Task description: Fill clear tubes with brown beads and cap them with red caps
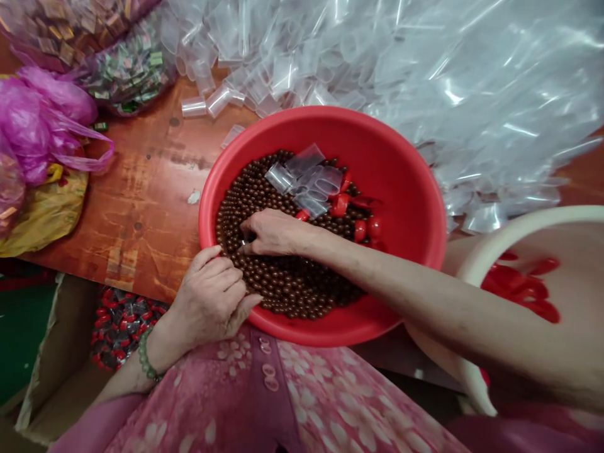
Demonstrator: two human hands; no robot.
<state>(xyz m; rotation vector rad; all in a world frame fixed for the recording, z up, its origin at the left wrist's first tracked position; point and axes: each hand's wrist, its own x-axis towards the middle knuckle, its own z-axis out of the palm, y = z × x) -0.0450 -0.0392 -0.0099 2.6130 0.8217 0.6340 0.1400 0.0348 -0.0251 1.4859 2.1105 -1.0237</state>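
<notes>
A big red basin (406, 170) holds many small round brown balls (287, 286), a few clear plastic tubes (306, 176) and several red caps (340, 204). My right hand (271, 233) reaches down among the balls, its fingers curled round a small clear piece (246, 241) that is mostly hidden. At the basin's near left edge, my left hand (214, 296) is wrapped over the rim, with a green bead bracelet on its wrist.
A large heap of clear tubes (292, 56) lies behind the basin on the wooden table (141, 201). Bags of small wrapped pieces (132, 69) stand at the back left. A cream tub (542, 220) with red caps is at right; a cardboard box (51, 340) sits lower left.
</notes>
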